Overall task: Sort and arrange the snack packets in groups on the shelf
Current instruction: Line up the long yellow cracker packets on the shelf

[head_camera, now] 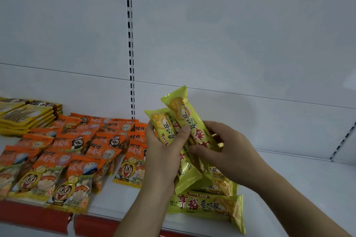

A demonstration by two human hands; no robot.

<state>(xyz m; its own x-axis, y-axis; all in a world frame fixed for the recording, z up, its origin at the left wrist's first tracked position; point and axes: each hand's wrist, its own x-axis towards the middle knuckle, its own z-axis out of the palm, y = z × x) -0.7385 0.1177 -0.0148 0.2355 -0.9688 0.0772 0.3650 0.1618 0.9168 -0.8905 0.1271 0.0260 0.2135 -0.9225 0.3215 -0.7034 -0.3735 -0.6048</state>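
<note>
— Three groups of packets sit on the white shelf (300,188), biggest spread first: what lies where?

— Orange packets (77,152) cover the left bay in overlapping rows, fronts up, likely so one kind reads as one block. Behind them, at the far left, a stack of flat yellow pouches (25,116) is squared off against the back panel (231,34). The red price strip (36,217) runs along the front edge below.

— And the right bay?

— Yellow-green biscuit packets lie there, near the front edge. One long packet (204,205) rests crosswise with its label facing out; another (219,184) lies just behind it, partly hidden by the wrists. That looks like the start of a third group, kept apart from the orange rows.

— What are the hands doing?

— Both hold a raised bundle of the same packets (181,121), upright and fanned, above the lying ones. The left hand (163,146) wraps round the lower half, thumb pressed across the fronts. The right hand (227,150) pinches the topmost packet from the side, fingers curled behind it.

— Why hold them so?

— Seemingly to square them together before laying them down with their kind. Exactly how many are in the bundle cannot be told.
</note>
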